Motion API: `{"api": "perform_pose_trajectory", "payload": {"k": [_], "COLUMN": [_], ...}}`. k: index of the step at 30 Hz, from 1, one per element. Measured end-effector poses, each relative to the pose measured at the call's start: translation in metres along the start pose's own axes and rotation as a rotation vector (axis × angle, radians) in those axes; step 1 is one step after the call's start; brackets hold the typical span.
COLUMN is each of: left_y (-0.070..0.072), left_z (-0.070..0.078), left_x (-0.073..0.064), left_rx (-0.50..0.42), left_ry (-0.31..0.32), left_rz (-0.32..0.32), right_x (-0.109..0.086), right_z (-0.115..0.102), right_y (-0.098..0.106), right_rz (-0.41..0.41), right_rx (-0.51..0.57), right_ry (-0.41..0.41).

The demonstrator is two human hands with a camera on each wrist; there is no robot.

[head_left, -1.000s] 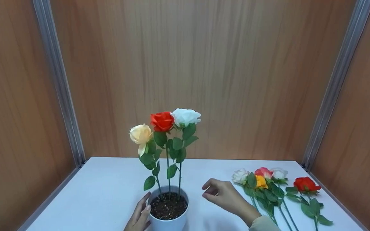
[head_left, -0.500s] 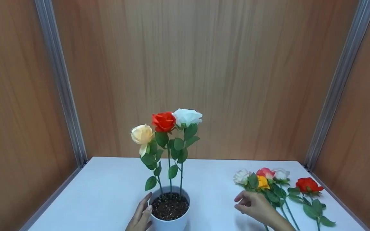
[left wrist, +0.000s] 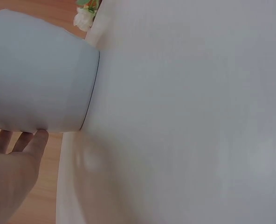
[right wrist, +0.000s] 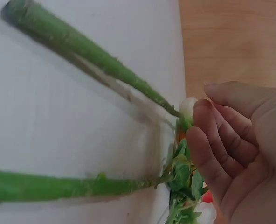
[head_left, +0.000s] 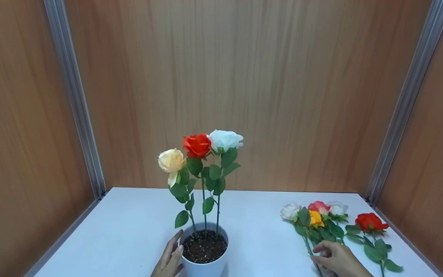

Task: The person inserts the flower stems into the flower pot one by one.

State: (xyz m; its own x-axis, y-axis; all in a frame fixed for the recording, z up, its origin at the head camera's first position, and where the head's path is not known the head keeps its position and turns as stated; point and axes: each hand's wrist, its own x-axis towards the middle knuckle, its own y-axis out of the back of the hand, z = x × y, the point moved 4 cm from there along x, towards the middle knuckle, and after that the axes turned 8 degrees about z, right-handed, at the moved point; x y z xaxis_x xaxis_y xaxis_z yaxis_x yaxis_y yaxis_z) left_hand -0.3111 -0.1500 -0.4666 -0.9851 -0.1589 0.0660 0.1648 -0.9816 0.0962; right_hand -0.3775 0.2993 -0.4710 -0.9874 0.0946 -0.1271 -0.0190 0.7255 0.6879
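Observation:
My left hand [head_left: 169, 256] rests against the side of a white flower pot [head_left: 203, 269], fingers fairly straight along its wall; the left wrist view has its fingertips [left wrist: 41, 135] at the pot [left wrist: 40, 70]. Dark soil [head_left: 202, 249] fills the pot. Upright in it stand a cream rose [head_left: 170, 161], a red rose [head_left: 197, 145] and a white rose [head_left: 225, 140]. On the right, my right hand [head_left: 340, 259] hovers over the stems of the lying roses, nearest a white rose [head_left: 290, 211]. Its fingers are loosely bent beside a green stem [right wrist: 96, 58], with nothing between them.
Next to that white rose lie a yellow rose [head_left: 315, 218], a pink rose [head_left: 319, 207] and another white rose [head_left: 338, 209]. A separate red rose [head_left: 370, 222] is near the right edge of the white table [head_left: 129, 227]. Wood panels [head_left: 244, 77] enclose the table.
My right hand has moved right and towards me, from beside the pot to the stems of the lying roses. My left hand stays at the pot.

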Motion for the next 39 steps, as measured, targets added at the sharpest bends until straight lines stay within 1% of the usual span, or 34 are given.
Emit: {"api": "perform_pose_trajectory", "payload": {"k": [3, 7, 10, 13, 19, 26, 30, 33, 37, 39], "left_y": [0.000, -0.001, -0.001, -0.002, -0.002, -0.001, -0.001, 0.000, 0.000, 0.000], "left_z": [0.001, 0.002, 0.002, 0.002, 0.002, 0.002, 0.003, 0.003, 0.002, 0.001], "left_x": [-0.001, -0.001, -0.001, -0.001, -0.001, -0.001, 0.000, 0.000, 0.000, 0.000], "left_rx": [-0.004, -0.007, -0.005, 0.000, 0.002, -0.004, 0.003, 0.007, -0.004, -0.006], "left_ry": [-0.006, -0.019, -0.026, -0.019, -0.019, -0.030, -0.030, -0.023, -0.013, -0.006], "left_rz": [-0.002, -0.008, -0.013, -0.018, -0.021, -0.022, -0.023, -0.020, -0.018, -0.015], "right_x": [0.002, 0.006, 0.009, 0.011, 0.013, 0.009, 0.004, 0.002, -0.001, -0.001], "right_z": [0.009, 0.015, 0.015, 0.015, 0.015, 0.011, 0.005, -0.003, -0.017, -0.024], "right_y": [0.001, -0.002, -0.005, -0.007, -0.008, -0.005, -0.002, 0.001, 0.005, 0.006], "right_rz": [0.006, -0.018, -0.054, -0.086, -0.101, -0.082, -0.064, -0.031, 0.050, 0.084], "right_rx": [0.017, 0.025, 0.012, 0.003, 0.004, 0.039, 0.065, 0.051, 0.027, 0.039], "right_ry": [-0.065, -0.111, -0.122, -0.132, -0.145, -0.134, -0.127, -0.087, -0.006, 0.015]}}
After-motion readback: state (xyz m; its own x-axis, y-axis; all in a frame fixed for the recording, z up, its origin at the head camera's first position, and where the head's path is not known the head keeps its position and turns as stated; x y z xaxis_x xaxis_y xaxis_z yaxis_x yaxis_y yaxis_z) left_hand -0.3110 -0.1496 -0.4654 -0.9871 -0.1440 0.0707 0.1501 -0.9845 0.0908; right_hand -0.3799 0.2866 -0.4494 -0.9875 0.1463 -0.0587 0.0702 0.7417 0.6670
